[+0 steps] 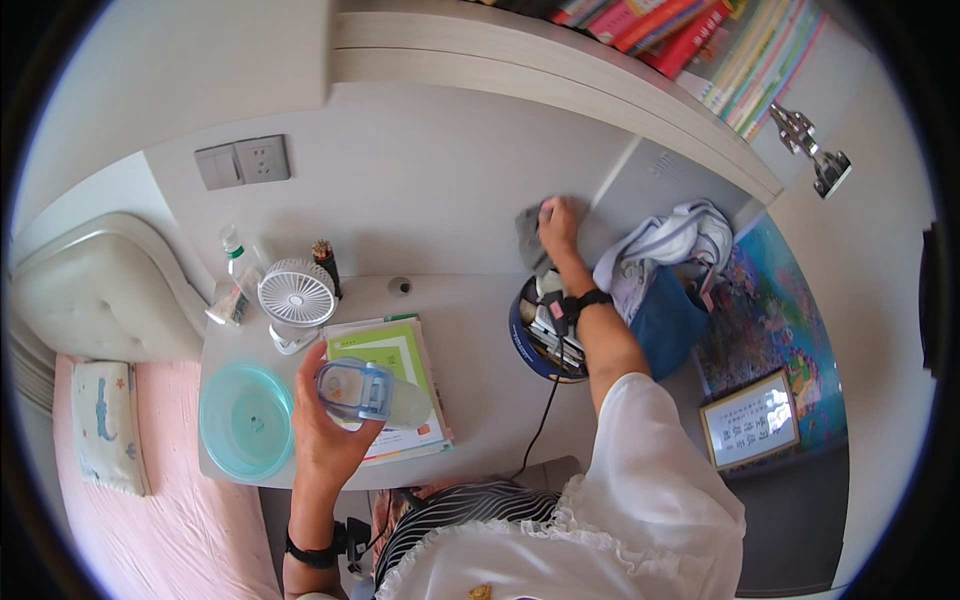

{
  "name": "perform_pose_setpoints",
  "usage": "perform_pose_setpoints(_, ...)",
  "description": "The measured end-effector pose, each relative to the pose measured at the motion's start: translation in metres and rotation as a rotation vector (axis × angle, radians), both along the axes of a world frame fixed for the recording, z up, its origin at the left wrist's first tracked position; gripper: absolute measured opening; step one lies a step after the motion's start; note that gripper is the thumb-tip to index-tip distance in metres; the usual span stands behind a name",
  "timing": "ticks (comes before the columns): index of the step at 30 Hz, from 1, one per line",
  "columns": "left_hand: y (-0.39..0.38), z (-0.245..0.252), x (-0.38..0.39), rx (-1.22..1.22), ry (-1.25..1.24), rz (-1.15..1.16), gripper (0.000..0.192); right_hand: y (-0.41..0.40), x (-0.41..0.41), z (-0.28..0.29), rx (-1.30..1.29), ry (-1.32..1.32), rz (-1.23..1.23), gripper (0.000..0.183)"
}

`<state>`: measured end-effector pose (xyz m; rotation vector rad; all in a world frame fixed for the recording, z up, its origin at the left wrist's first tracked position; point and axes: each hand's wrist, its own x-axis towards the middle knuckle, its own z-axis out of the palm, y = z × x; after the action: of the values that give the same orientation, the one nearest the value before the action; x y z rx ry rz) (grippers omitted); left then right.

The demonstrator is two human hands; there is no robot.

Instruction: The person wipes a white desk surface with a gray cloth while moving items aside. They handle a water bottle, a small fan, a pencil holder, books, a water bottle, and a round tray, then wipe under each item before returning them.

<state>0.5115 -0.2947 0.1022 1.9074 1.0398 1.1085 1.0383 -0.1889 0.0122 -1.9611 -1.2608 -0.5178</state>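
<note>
My left hand (330, 431) grips a clear plastic bottle with a light blue flip lid (360, 390), held tilted above a stack of books and papers (431, 375). Against the wall at the back of the desk, my right hand (556, 229) presses a grey cloth (531, 236). Below that wrist, a round dark blue container (523, 330) holds pens and other small items. A turquoise plastic basin (247, 421) sits at the desk's left end.
A white fan (298, 300), a dark pen holder (327, 270) and a clear bottle (238, 259) stand at the back left. Right of the container are a blue bag (667, 322), a pale cloth (637, 247) and a framed sheet (752, 421). Shelved books (675, 45) are overhead.
</note>
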Motion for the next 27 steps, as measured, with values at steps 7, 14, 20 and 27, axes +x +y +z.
perform_pose_setpoints(7, -0.007, -0.008, 0.003, -0.004, 0.016, 0.045, 0.092, -0.004, 0.049, 0.196, 0.508, -0.426, -0.057, 0.033)
perform_pose_setpoints(14, -0.003, -0.014, 0.010, -0.105, -0.029, 0.079, 0.093, 0.043, 0.012, 0.109, 0.520, -0.146, -0.261, 0.057)
perform_pose_setpoints(20, 0.007, -0.034, 0.008, -0.113, 0.074, 0.119, 0.094, 0.084, -0.026, -0.115, 1.256, 0.720, 0.347, 0.086)
perform_pose_setpoints(27, 0.015, -0.032, 0.018, -0.154, 0.045, 0.128, 0.095, 0.075, -0.038, -0.210, 0.456, 0.873, -0.442, 0.071)
